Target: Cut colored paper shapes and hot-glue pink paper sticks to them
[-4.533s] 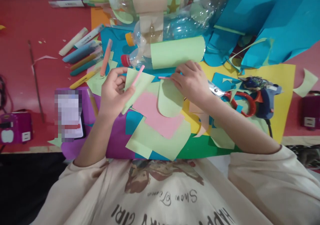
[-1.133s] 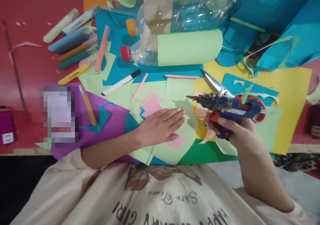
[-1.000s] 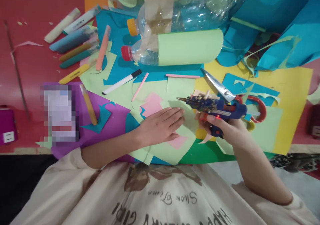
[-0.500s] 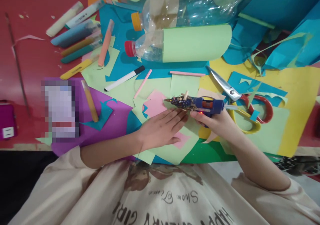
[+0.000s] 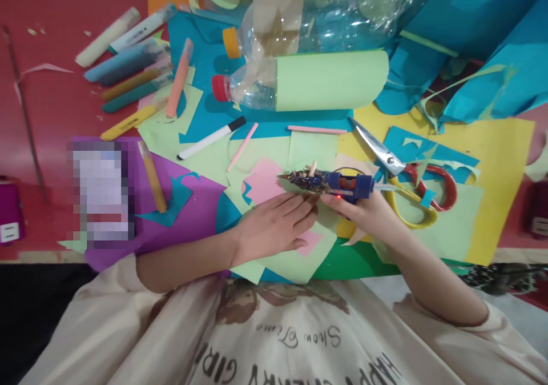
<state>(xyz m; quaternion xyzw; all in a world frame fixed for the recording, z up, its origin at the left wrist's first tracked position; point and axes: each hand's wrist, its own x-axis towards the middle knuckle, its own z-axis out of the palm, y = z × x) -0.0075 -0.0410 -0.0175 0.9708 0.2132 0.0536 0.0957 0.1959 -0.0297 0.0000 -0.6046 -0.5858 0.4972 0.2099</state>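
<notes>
My right hand (image 5: pixel 363 216) is closed around a blue glue gun (image 5: pixel 336 182). Its nozzle points left and sits over the edge of a pink paper piece (image 5: pixel 263 180). My left hand (image 5: pixel 274 225) lies flat, fingers stretched out, on light green paper (image 5: pixel 312 148) just below the nozzle. Two thin pink strips (image 5: pixel 242 147) (image 5: pixel 317 129) lie a little beyond the hands. A clear bottle with a red cap, wrapped in a light green sheet (image 5: pixel 329 81), lies behind them.
Scissors with red and yellow handles (image 5: pixel 406 171) lie right of the glue gun. A black-capped marker (image 5: pixel 212 138) and several crayons and markers (image 5: pixel 132 82) sit at left. Blue paper sheets (image 5: pixel 471 36) pile at the back right. A yellow sheet (image 5: pixel 500 168) lies at right.
My right hand left the pink strips, took up the glue gun and brought it left until the nozzle reached the pink piece. My left hand dropped its green paper and lay flat.
</notes>
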